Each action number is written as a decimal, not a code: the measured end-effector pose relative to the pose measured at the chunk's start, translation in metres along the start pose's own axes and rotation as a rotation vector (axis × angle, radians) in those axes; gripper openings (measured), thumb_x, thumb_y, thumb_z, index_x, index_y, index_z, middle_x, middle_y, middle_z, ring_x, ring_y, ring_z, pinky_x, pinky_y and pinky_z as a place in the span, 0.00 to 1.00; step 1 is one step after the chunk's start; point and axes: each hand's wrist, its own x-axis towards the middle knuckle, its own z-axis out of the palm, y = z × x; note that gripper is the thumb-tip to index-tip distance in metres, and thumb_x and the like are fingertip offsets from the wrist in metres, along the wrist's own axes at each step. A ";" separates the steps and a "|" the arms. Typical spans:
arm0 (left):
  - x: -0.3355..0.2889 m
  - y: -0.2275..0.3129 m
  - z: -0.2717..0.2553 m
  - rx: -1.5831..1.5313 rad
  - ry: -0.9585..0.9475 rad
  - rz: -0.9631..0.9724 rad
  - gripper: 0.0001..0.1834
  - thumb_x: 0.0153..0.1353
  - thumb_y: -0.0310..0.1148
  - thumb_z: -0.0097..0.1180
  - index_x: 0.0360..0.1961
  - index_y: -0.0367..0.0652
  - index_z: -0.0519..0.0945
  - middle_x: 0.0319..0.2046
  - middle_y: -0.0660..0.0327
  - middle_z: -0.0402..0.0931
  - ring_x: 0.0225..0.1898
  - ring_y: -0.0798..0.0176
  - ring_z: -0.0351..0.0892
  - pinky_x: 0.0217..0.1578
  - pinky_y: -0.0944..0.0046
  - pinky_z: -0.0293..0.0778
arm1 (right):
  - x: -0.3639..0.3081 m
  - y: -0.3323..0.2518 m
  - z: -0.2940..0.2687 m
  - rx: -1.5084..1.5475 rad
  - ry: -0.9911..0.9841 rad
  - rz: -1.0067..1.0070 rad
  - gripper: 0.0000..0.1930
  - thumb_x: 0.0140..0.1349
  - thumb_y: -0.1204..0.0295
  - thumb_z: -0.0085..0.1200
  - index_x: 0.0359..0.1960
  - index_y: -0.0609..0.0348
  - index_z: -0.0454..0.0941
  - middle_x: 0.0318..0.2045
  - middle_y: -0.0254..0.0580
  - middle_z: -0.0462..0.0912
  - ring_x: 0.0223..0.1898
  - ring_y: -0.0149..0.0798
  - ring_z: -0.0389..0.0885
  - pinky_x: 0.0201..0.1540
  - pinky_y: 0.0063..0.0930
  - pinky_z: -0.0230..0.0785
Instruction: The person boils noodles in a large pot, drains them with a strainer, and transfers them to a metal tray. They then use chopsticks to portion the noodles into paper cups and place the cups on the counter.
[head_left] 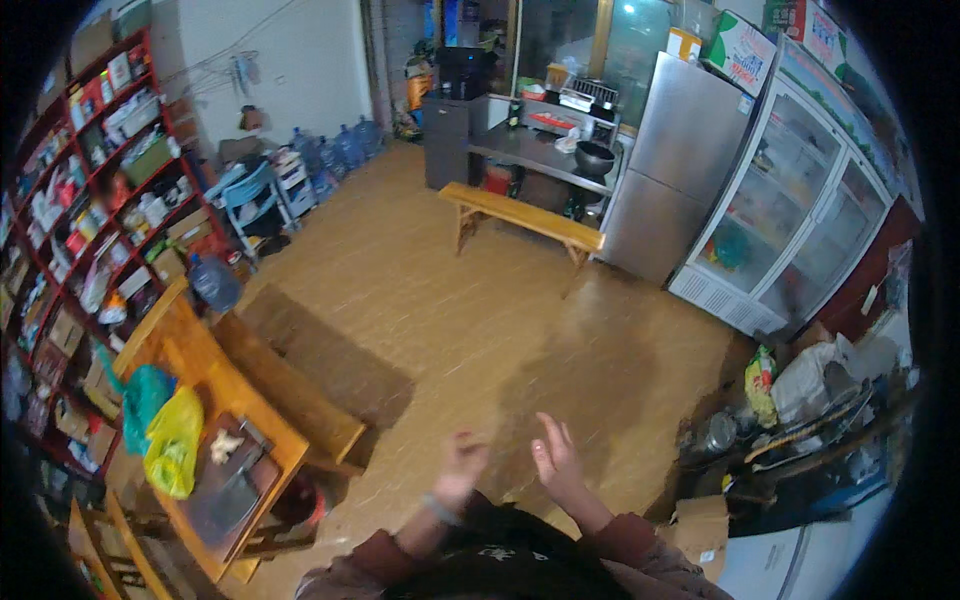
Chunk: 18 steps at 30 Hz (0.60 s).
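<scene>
My left hand (pixel 461 470) is raised in front of me above the floor, a pale band at its wrist. Motion smears its fingers, so whether they are curled or straight is unclear. Beside it, my right hand (pixel 559 462) is held up with thumb and fingers apart and nothing in it. The two hands do not touch. Off to the left, a wooden table (pixel 285 447) bears a dark cutting board (pixel 207 508) with a cleaver (pixel 241 487) and a pale knobbly piece of food (pixel 225 446). A yellow plastic bag (pixel 174 447) and a green plastic bag (pixel 147 402) lie beside the board.
A wooden bench (pixel 290 390) runs along the table; another bench (pixel 520 216) stands before a metal worktable (pixel 535 150). A steel refrigerator (pixel 680 150) and glass-door cooler (pixel 780 200) are at the far right. Red shelves (pixel 130 190) line the left; clutter and a cardboard box (pixel 700 525) are near right.
</scene>
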 end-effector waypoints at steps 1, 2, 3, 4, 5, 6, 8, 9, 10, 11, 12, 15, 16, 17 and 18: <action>0.034 0.009 -0.015 0.214 0.218 -0.012 0.21 0.54 0.26 0.50 0.49 0.46 0.61 0.36 0.62 0.67 0.36 0.68 0.66 0.38 0.68 0.67 | 0.036 0.014 -0.005 0.042 -0.022 -0.007 0.23 0.58 0.66 0.41 0.54 0.62 0.58 0.52 0.57 0.62 0.55 0.51 0.58 0.55 0.38 0.52; 0.064 0.012 -0.035 0.167 0.296 0.114 0.17 0.54 0.26 0.49 0.46 0.43 0.65 0.35 0.62 0.68 0.38 0.68 0.66 0.40 0.67 0.66 | 0.073 0.032 -0.008 0.091 -0.044 -0.047 0.23 0.58 0.65 0.43 0.54 0.63 0.58 0.52 0.56 0.62 0.54 0.50 0.60 0.54 0.36 0.54; 0.100 0.011 -0.054 0.186 0.479 0.171 0.14 0.54 0.26 0.49 0.43 0.43 0.67 0.36 0.63 0.68 0.39 0.68 0.66 0.41 0.68 0.65 | 0.106 0.053 -0.013 0.096 -0.118 -0.020 0.25 0.57 0.65 0.46 0.54 0.62 0.57 0.52 0.55 0.62 0.47 0.47 0.69 0.48 0.33 0.61; 0.136 0.012 -0.078 0.189 0.624 0.070 0.11 0.54 0.25 0.49 0.40 0.42 0.70 0.40 0.63 0.67 0.41 0.67 0.66 0.43 0.68 0.64 | 0.145 0.076 -0.015 0.095 -0.123 0.039 0.25 0.57 0.64 0.46 0.55 0.61 0.57 0.51 0.53 0.64 0.45 0.45 0.70 0.46 0.33 0.62; 0.163 0.010 -0.099 0.048 0.707 0.110 0.09 0.53 0.24 0.50 0.38 0.42 0.72 0.43 0.63 0.67 0.42 0.68 0.66 0.44 0.68 0.63 | 0.183 0.099 -0.014 0.122 -0.113 0.025 0.25 0.57 0.64 0.46 0.55 0.60 0.57 0.49 0.52 0.66 0.42 0.43 0.72 0.44 0.32 0.64; 0.189 0.007 -0.113 0.061 0.812 0.171 0.08 0.53 0.25 0.51 0.37 0.41 0.73 0.42 0.63 0.68 0.41 0.67 0.67 0.45 0.68 0.62 | 0.220 0.121 -0.015 0.151 -0.099 0.010 0.26 0.57 0.63 0.46 0.55 0.59 0.56 0.48 0.50 0.67 0.39 0.41 0.74 0.42 0.31 0.65; 0.257 0.009 -0.134 -0.159 0.958 0.175 0.03 0.54 0.28 0.52 0.29 0.41 0.74 0.35 0.65 0.70 0.35 0.72 0.66 0.36 0.72 0.65 | 0.290 0.163 -0.023 0.211 -0.116 0.208 0.25 0.57 0.63 0.47 0.54 0.58 0.58 0.45 0.46 0.70 0.40 0.37 0.74 0.43 0.30 0.65; 0.295 0.013 -0.138 -0.126 0.903 0.217 0.02 0.54 0.28 0.52 0.27 0.42 0.72 0.31 0.66 0.68 0.32 0.73 0.65 0.34 0.72 0.64 | 0.331 0.183 -0.034 0.227 -0.126 0.359 0.24 0.58 0.62 0.47 0.54 0.58 0.58 0.43 0.43 0.71 0.40 0.34 0.73 0.44 0.30 0.66; 0.319 0.017 -0.137 -0.156 0.888 0.156 0.03 0.54 0.28 0.52 0.26 0.42 0.71 0.28 0.68 0.67 0.30 0.74 0.64 0.33 0.72 0.64 | 0.365 0.201 -0.046 0.345 -0.133 0.401 0.23 0.58 0.61 0.45 0.53 0.58 0.59 0.42 0.44 0.71 0.40 0.36 0.74 0.44 0.31 0.66; 0.355 0.021 -0.130 -0.039 0.862 0.226 0.06 0.55 0.29 0.51 0.24 0.43 0.68 0.24 0.70 0.63 0.27 0.74 0.63 0.33 0.71 0.63 | 0.400 0.218 -0.058 0.460 -0.142 0.501 0.23 0.59 0.60 0.44 0.53 0.57 0.60 0.42 0.44 0.72 0.39 0.37 0.74 0.44 0.32 0.66; 0.394 0.026 -0.116 0.035 0.867 0.329 0.06 0.56 0.31 0.49 0.25 0.43 0.69 0.23 0.70 0.63 0.25 0.74 0.62 0.30 0.73 0.62 | 0.436 0.235 -0.071 0.590 -0.153 0.580 0.22 0.59 0.59 0.42 0.52 0.57 0.60 0.42 0.44 0.72 0.39 0.38 0.74 0.44 0.33 0.66; 0.504 0.056 -0.070 0.260 0.794 0.416 0.09 0.61 0.36 0.44 0.28 0.44 0.70 0.22 0.70 0.64 0.24 0.75 0.62 0.28 0.77 0.60 | 0.547 0.286 -0.101 0.837 -0.047 0.596 0.22 0.60 0.55 0.38 0.49 0.57 0.63 0.39 0.45 0.73 0.40 0.42 0.74 0.44 0.35 0.67; 0.533 0.062 -0.050 0.120 0.673 0.430 0.09 0.61 0.36 0.42 0.32 0.41 0.68 0.32 0.65 0.64 0.35 0.70 0.65 0.40 0.68 0.62 | 0.584 0.307 -0.110 0.987 -0.101 0.548 0.22 0.60 0.54 0.37 0.48 0.57 0.64 0.39 0.46 0.73 0.40 0.43 0.74 0.43 0.37 0.67; 0.562 0.067 -0.032 0.151 0.695 0.390 0.10 0.62 0.37 0.40 0.34 0.42 0.68 0.34 0.64 0.64 0.37 0.69 0.64 0.42 0.66 0.61 | 0.627 0.329 -0.118 1.045 -0.053 0.526 0.21 0.60 0.54 0.37 0.47 0.56 0.65 0.38 0.46 0.73 0.39 0.45 0.74 0.42 0.38 0.67; 0.592 0.071 -0.021 0.142 0.649 0.417 0.12 0.62 0.39 0.38 0.35 0.43 0.68 0.37 0.64 0.63 0.40 0.68 0.64 0.44 0.64 0.59 | 0.668 0.353 -0.123 1.089 -0.005 0.500 0.21 0.60 0.54 0.37 0.46 0.56 0.65 0.37 0.47 0.73 0.38 0.47 0.74 0.40 0.38 0.67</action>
